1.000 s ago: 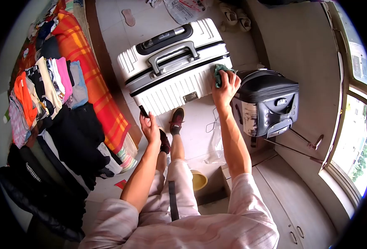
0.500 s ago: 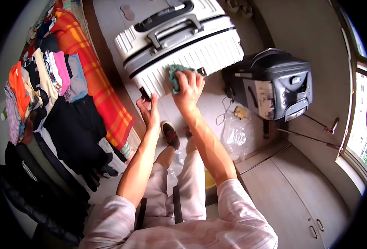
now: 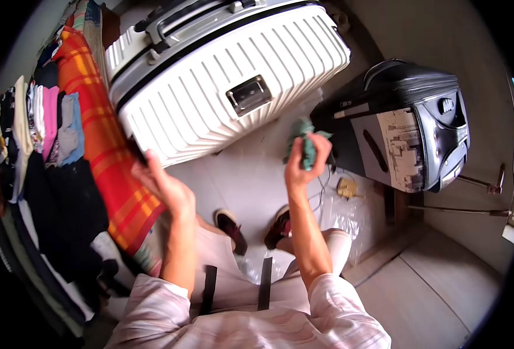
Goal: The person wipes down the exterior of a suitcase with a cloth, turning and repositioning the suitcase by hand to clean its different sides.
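A white ribbed suitcase [image 3: 210, 93] is tilted in front of me, its handle side at the top and a dark recessed latch [image 3: 249, 95] on its ribbed face. My left hand [image 3: 167, 186] is at the lower left corner of the case, fingers on its edge and wrapped under it. Bunched in my right hand [image 3: 308, 160] is a green cloth [image 3: 303, 145], held off the case, below its right part and left of the black suitcase.
A black suitcase [image 3: 391, 122] with a printed side stands at right, its metal rods [image 3: 466, 210] reaching toward the wall. Folded clothes [image 3: 36, 128] and an orange plaid blanket [image 3: 97, 134] lie at left. Clear plastic [image 3: 347, 224] is on the floor.
The white case now looks larger and its ribbed face has turned more into view. My right hand has come away from it with the cloth, moving right. My left hand stays at its corner.
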The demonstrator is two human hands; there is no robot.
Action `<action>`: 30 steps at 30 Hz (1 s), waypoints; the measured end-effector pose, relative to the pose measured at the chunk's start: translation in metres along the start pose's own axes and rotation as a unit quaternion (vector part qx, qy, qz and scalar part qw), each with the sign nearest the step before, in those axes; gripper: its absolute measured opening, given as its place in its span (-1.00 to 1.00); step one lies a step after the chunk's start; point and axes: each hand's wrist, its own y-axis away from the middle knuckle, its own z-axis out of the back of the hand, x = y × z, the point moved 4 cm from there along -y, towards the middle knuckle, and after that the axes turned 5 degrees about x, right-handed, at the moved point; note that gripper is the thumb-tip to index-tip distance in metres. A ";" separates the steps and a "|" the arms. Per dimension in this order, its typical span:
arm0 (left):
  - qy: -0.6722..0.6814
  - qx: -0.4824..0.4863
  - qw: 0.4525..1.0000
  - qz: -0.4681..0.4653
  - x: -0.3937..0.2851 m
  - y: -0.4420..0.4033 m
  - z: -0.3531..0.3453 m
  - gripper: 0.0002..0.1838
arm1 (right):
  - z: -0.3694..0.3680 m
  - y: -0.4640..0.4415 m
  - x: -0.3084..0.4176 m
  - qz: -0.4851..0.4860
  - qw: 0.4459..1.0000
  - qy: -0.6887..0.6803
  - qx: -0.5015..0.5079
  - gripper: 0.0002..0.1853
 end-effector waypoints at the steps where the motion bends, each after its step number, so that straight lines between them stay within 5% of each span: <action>1: 0.028 -0.002 0.999 -0.028 0.009 -0.003 0.001 -0.54 | 0.001 -0.024 -0.005 0.026 0.999 -0.028 -0.039 -0.71; 5: 0.146 -0.045 0.986 -0.073 0.011 -0.015 -0.013 -0.51 | -0.006 -0.118 -0.002 0.240 0.954 -0.094 -0.156 -0.79; 10: 0.136 -0.018 0.987 -0.087 0.019 -0.060 0.004 -0.53 | -0.037 -0.144 0.013 0.280 0.935 -0.157 -0.154 -0.76; 13: 0.096 -0.073 0.955 -0.270 0.006 -0.041 0.009 -0.58 | -0.055 -0.109 0.017 0.296 0.920 -0.088 -0.241 -0.69; 15: -0.020 -0.047 0.922 -0.384 -0.015 -0.023 0.010 -0.61 | -0.052 -0.099 0.011 0.302 0.922 -0.067 -0.233 -0.66; 21: -0.107 0.225 0.832 -0.495 -0.052 -0.006 -0.032 -0.47 | -0.023 -0.109 0.061 0.340 0.912 -0.128 -0.188 -0.61; 27: -0.313 0.174 0.788 -0.501 -0.043 0.003 -0.065 -0.27 | -0.074 -0.105 0.100 0.347 0.936 -0.060 -0.024 -0.40; 30: -0.390 0.159 0.755 -0.503 -0.037 0.002 -0.070 -0.25 | -0.084 -0.075 0.097 0.331 0.943 0.013 -0.041 -0.38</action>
